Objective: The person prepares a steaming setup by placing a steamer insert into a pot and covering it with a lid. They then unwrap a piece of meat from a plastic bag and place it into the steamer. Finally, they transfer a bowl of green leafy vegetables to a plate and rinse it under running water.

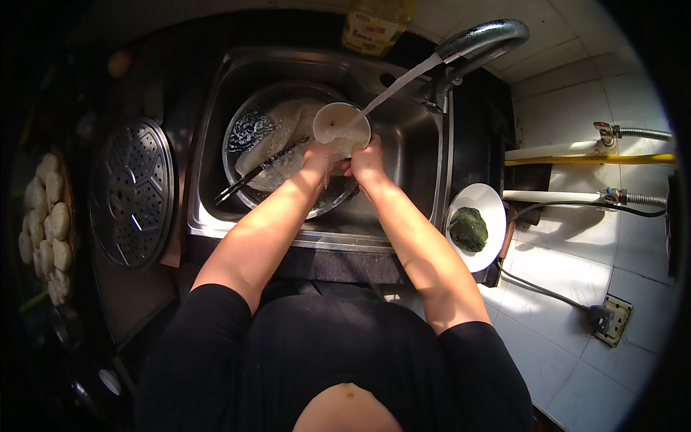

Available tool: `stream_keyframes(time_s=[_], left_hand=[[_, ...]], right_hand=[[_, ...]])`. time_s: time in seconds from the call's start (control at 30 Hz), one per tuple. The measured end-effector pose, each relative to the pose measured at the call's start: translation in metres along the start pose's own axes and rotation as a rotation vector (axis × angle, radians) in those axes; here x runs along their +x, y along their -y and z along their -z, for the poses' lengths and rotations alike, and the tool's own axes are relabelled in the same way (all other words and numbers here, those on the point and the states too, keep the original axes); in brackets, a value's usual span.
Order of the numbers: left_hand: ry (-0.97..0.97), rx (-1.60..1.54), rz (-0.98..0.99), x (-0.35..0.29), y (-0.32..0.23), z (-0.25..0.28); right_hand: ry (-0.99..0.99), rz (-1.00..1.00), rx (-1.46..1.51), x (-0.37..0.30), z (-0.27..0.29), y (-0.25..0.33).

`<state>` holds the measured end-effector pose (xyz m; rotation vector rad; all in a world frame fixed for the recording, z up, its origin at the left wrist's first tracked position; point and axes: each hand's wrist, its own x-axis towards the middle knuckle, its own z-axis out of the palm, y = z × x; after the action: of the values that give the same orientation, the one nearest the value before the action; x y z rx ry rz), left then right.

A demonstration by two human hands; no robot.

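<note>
Under the running tap (484, 39), a white bowl (324, 121) is tilted and the stream of water (399, 85) falls into it. My right hand (368, 160) grips the bowl's near right side. My left hand (317, 158) is closed on its near left side, its fingertips partly hidden by splashing water. Below the bowl, a round metal basin (232, 162) of water stands in the sink. A pale, soft-looking thing (288, 119) lies in the water; I cannot make out its kind. Dark chopsticks (245, 183) lean across the basin's left rim.
The steel sink (414, 155) surrounds the basin. A perforated steamer plate (133, 194) stands to the left, near several pale dough rounds (50, 216). On the right, a white plate (484, 196) holds a dark green clump (468, 230). A yellow oil bottle (374, 29) stands behind the sink.
</note>
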<state>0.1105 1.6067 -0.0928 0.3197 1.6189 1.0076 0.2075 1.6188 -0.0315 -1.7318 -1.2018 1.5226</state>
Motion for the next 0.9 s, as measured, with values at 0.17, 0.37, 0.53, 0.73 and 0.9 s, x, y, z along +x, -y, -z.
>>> stream_keyframes(time_s=[0.17, 0.37, 0.53, 0.73, 0.9], left_hand=[[0.084, -0.119, 0.044, -0.029, 0.002, 0.006], [-0.108, 0.23, -0.495, -0.042, -0.016, 0.005], [-0.076, 0.418, -0.521, -0.041, -0.02, 0.024], [-0.148, 0.172, -0.452, -0.029, -0.019, 0.03], [0.146, -0.674, 0.319, -0.018, 0.019, 0.013]], right_hand=[[-0.005, -0.089, 0.229, 0.004, 0.005, -0.029], [0.129, -0.441, 0.518, 0.015, -0.012, -0.045], [0.241, -0.413, 0.338, 0.012, -0.002, -0.032], [0.135, -0.156, 0.045, 0.006, -0.004, -0.013], [-0.038, 0.162, -0.4, -0.005, -0.022, -0.009]])
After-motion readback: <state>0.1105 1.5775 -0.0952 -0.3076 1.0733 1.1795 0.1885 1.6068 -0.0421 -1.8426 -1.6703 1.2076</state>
